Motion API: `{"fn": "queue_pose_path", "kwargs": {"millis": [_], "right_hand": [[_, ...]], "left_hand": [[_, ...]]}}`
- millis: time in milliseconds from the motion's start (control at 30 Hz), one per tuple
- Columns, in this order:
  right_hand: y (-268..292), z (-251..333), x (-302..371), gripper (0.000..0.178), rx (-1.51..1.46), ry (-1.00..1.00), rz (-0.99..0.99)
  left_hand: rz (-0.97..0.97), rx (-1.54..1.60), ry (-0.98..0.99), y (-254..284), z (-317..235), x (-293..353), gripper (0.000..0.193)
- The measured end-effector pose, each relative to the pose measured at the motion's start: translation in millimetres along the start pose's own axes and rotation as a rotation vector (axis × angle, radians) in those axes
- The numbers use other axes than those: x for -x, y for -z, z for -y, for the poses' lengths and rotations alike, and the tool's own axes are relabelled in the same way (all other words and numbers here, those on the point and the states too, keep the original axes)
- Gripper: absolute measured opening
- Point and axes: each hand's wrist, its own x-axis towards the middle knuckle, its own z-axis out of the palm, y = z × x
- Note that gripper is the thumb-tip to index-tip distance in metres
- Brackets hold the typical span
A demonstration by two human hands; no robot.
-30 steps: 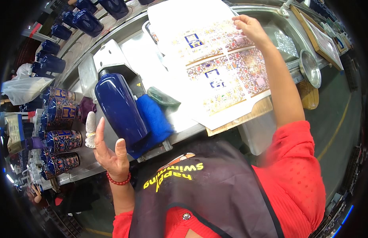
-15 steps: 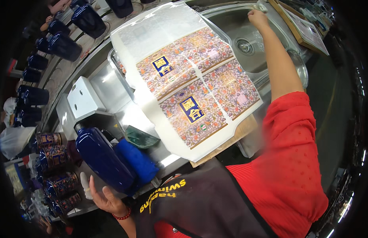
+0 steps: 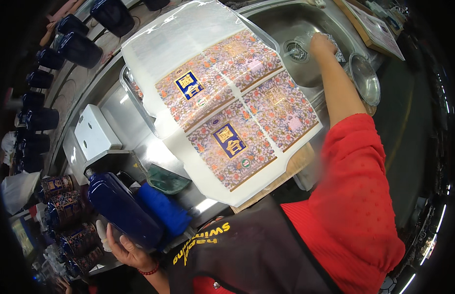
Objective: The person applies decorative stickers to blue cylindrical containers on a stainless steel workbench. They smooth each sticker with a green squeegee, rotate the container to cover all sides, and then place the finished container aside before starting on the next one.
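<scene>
A wood-framed panel (image 3: pixel 372 28) at upper right, a plastic bag (image 3: pixel 21 190) and dark blue vessels (image 3: pixel 80 50) at left

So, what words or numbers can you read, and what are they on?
I won't copy the wording, but here's where it is:
Yellow letters on the dark apron.
Large gold characters in two blue panels on the flowery sheet.
The sheet's small round marks: too small.
Patterned containers, left: too blurred.
</scene>
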Motion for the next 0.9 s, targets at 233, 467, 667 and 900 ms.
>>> {"fn": "queue_pose_path", "kwargs": {"millis": [233,467,667,900], "right_hand": [[26,-4,-27,0.03,0.068,0.337,0.025],[188,36,-3,0.016,-0.269,0.767,0.194],[292,72,94,0.021,-0.631,1.129,0.389],[350,105,188,0.028,-0.789,1.479,0.712]], "left_hand": [[-0.059,-0.006,0.008,-4,-8,-1,0.043],[-0.08,-0.012,-0.202,-2,-39,-39,0.045],[0.148,0.169,-0.35,-4,-87,-91,0.042],[0.348,0.508,-0.287,-26,-133,-153,0.06]]}}
